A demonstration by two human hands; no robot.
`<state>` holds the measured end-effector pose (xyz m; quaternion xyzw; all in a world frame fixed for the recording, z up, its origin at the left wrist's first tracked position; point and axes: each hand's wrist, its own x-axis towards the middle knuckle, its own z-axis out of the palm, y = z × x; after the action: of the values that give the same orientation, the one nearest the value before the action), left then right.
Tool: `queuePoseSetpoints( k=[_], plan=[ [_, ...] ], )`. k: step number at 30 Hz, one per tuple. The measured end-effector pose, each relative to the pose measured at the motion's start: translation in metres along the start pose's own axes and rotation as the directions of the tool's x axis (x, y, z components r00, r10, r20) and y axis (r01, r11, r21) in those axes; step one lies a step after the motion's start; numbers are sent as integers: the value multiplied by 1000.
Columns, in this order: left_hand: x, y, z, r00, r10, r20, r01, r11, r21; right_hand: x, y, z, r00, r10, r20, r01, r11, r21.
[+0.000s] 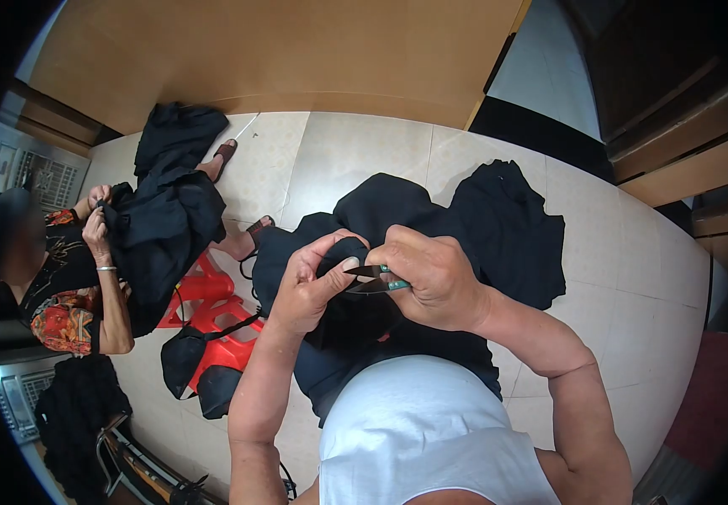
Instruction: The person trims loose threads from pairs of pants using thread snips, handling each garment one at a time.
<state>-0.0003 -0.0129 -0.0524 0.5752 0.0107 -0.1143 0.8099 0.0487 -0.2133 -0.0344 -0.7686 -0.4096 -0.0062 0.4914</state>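
Black cloth (397,206) lies across my lap and spreads forward and to the right. My left hand (312,282) pinches a raised fold of it between thumb and fingers. Closed around a small pair of thread snips (381,284) with green on the handles is my right hand (431,273). The snips point left, their dark blades apart near my left thumb and the fold. Whether the blades touch the cloth cannot be made out.
At the left sits another person (74,278), holding black cloth (162,210) in both hands. Between us is a red stool (212,311) with dark items on it. A wooden panel (280,50) stands ahead; black cloth (82,421) hangs at the lower left.
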Motion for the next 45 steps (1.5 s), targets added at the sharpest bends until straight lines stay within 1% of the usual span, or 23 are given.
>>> queuePoseSetpoints(
  k=[3,7,8,10,12,18,20,22,27,32,37,42,45],
  plan=[
    [0,-1,1,1000,-22,-10,22,999,-30,0,1,2,999,29,-16,-29,999,-16],
    [0,4,6,993,112,32,-115,985,126,1,12,6,994,111,-4,-106,956,272],
    [0,5,6,993,113,31,-116,985,127,1,12,5,994,110,-4,-105,956,273],
    [-1,7,6,999,46,3,-46,996,71,2,10,3,979,203,32,-198,891,409],
    [-2,7,6,999,-23,-22,24,1000,13,2,8,0,954,288,82,-286,797,532],
    [-1,4,1,1000,8,-29,-7,999,43,-2,10,-16,930,359,75,-352,818,454],
    [0,4,-1,1000,5,-25,-4,999,53,-10,20,-18,961,264,78,-275,924,266],
    [1,5,-2,1000,0,-23,1,998,61,-14,26,-19,980,170,101,-178,982,70],
    [4,3,-1,1000,20,-2,-20,997,76,-15,21,-15,983,118,143,-126,991,49],
    [2,4,-2,1000,9,-14,-7,996,90,-15,22,-11,986,98,134,-106,993,53],
    [3,4,1,999,38,-12,-37,995,88,-16,24,-9,990,87,114,-98,991,94],
    [6,7,-5,1000,1,25,-4,995,100,-13,26,-11,988,101,120,-115,987,114],
    [7,7,-7,1000,0,28,-3,996,92,-11,25,-11,987,98,126,-108,991,75]
  ],
)
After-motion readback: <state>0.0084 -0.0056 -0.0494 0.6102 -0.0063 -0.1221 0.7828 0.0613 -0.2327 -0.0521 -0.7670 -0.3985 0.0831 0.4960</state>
